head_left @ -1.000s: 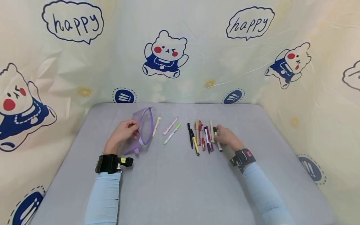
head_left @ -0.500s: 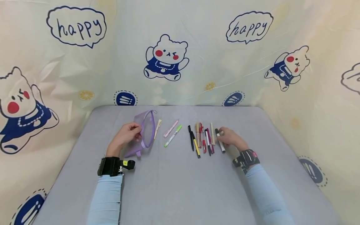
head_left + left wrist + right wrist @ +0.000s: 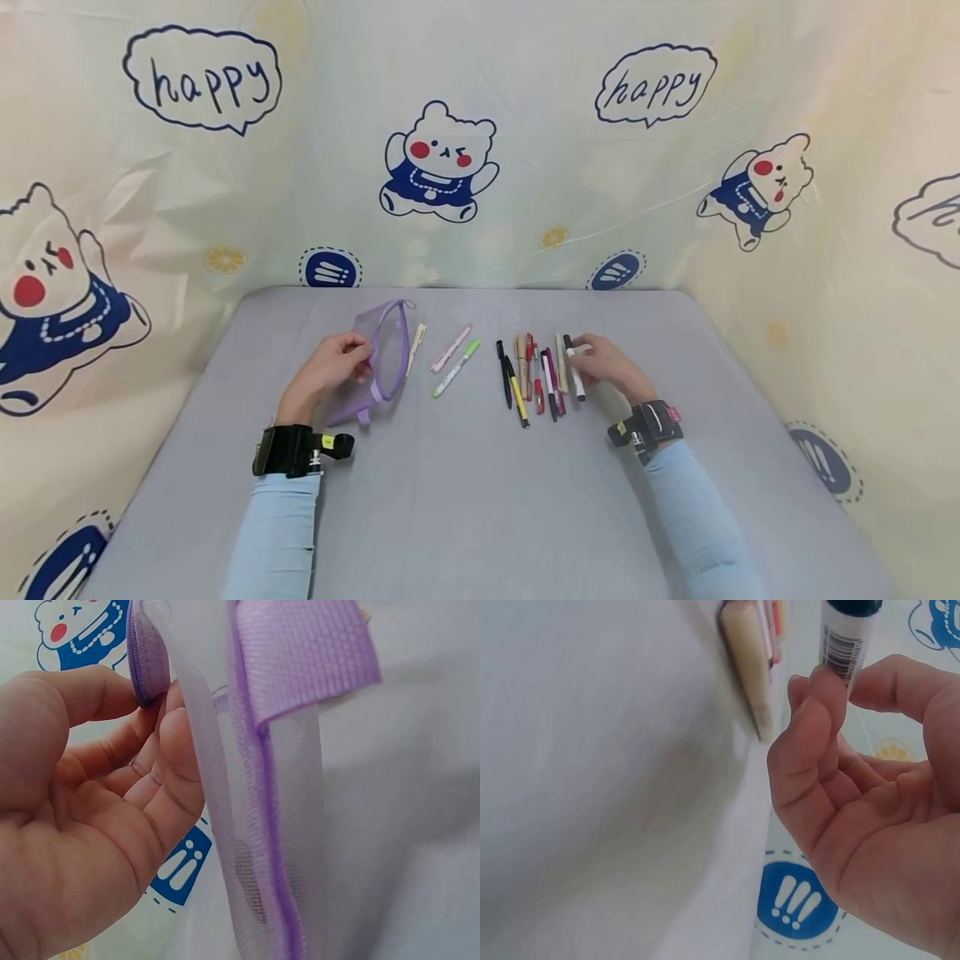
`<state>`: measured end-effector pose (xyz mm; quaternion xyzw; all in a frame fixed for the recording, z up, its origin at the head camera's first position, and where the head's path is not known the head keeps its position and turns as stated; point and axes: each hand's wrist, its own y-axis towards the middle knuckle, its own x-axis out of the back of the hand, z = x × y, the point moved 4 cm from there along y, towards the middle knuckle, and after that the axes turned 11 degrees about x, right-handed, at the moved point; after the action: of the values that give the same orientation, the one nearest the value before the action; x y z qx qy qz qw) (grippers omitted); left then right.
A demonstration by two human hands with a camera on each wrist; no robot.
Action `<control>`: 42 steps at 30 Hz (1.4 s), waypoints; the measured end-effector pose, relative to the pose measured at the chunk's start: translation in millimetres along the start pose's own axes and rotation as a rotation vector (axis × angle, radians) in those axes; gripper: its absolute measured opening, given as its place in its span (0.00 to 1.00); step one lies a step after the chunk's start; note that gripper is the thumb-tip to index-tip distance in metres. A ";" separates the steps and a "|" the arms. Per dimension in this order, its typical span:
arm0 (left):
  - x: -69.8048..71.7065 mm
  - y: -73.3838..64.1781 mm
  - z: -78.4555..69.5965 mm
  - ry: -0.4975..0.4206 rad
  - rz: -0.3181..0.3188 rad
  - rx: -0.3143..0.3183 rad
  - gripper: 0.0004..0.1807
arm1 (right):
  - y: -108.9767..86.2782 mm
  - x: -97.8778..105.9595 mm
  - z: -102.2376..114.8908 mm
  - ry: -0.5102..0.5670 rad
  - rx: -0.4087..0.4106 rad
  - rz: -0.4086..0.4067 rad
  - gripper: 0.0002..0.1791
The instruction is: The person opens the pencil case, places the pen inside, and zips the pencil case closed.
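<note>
My left hand [image 3: 327, 367] pinches the edge of a purple mesh pencil pouch [image 3: 378, 392], holding its mouth open toward the right. In the left wrist view, thumb and fingers grip the zipper band of the pouch [image 3: 311, 664]. My right hand [image 3: 603, 365] pinches a white marker [image 3: 577, 382] with a dark cap, at the right end of a row of pens. Close up in the right wrist view, a barcode shows on the marker [image 3: 843, 649], between thumb and fingertips. A beige pen [image 3: 561, 358] lies just left of it.
Left of the marker lie several pens, among them a yellow-and-black pen [image 3: 518, 396], a black pen [image 3: 503, 375] and a red pen [image 3: 538, 396]. Nearer the pouch are a pink pen [image 3: 452, 348], a green-capped highlighter [image 3: 456, 369] and a cream pen [image 3: 416, 346]. A patterned curtain [image 3: 540, 167] stands behind.
My right hand first shifts the marker slightly right, away from the beige pen, then brings it back left beside that pen. My left hand keeps its hold on the pouch. The head view tilts a little.
</note>
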<state>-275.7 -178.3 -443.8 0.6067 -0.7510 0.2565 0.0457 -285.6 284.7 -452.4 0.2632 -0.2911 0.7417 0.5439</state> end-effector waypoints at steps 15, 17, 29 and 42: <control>-2.4 2.2 6.8 -0.008 0.003 -0.017 0.18 | 24.7 -32.9 24.6 0.242 0.021 -0.031 0.32; -4.2 2.7 6.5 -0.014 0.008 -0.017 0.18 | 26.7 -35.2 29.3 0.259 0.034 -0.051 0.31; -5.4 1.4 0.8 -0.026 0.021 -0.028 0.17 | 40.4 -46.9 51.0 0.327 0.063 -0.114 0.27; 1.2 -1.9 2.6 -0.030 0.010 -0.019 0.18 | 51.9 -75.2 83.6 0.386 0.092 -0.075 0.28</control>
<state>-273.5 -180.8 -445.0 0.6062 -0.7571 0.2404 0.0390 -309.0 163.1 -455.3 0.1514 -0.1372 0.7703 0.6041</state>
